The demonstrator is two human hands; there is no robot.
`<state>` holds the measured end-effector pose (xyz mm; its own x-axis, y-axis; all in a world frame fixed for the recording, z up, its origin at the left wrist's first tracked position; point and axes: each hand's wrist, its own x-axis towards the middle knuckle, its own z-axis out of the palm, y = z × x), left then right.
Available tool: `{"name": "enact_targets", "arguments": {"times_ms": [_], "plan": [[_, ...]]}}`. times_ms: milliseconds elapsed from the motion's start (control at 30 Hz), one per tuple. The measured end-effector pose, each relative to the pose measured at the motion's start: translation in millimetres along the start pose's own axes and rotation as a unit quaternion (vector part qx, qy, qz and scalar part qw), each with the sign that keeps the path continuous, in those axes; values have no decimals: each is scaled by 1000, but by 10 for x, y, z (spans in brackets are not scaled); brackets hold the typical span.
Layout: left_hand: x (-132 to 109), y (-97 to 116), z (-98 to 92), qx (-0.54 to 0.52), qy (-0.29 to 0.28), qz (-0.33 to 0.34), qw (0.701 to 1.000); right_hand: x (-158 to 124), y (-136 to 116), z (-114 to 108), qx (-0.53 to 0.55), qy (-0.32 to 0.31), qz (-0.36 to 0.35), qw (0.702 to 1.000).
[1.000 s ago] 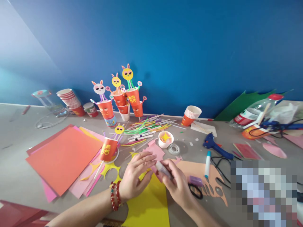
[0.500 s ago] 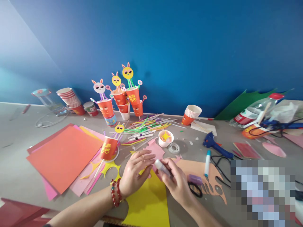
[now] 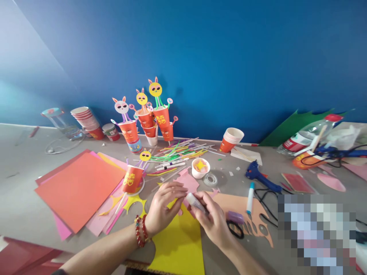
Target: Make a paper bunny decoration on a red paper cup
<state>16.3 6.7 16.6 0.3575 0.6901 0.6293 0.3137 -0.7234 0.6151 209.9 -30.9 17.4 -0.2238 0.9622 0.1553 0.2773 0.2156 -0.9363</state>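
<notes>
The right hand pinches a small white glue stick near its base, tip angled toward the left hand, whose fingers press flat on a pink paper cutout over the yellow sheet. The stick looks light, rigid and smooth, best gripped mid-barrel; the paper seems thin, limp and easily creased. Just right of the hand lie black scissors and a peach cut sheet; beyond, a red paper cup.

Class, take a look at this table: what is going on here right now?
A person is doing paper craft. The right hand holds a glue stick tilted over a pink paper cutout, which the left hand presses down on a yellow sheet. Finished bunny cups stand by the blue wall.
</notes>
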Motion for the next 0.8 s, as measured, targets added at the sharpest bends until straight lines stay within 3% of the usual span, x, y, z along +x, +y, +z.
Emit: {"name": "enact_targets", "arguments": {"times_ms": [367, 700, 800], "plan": [[40, 18, 18, -32, 1, -72, 997, 59, 45, 11, 31, -20, 11, 999], [60, -71, -6, -62, -13, -178, 982, 120, 101, -72, 52, 54, 11, 997], [81, -87, -32, -58, -25, -194, 979, 140, 116, -89, 16, 84, -6, 996]]}}
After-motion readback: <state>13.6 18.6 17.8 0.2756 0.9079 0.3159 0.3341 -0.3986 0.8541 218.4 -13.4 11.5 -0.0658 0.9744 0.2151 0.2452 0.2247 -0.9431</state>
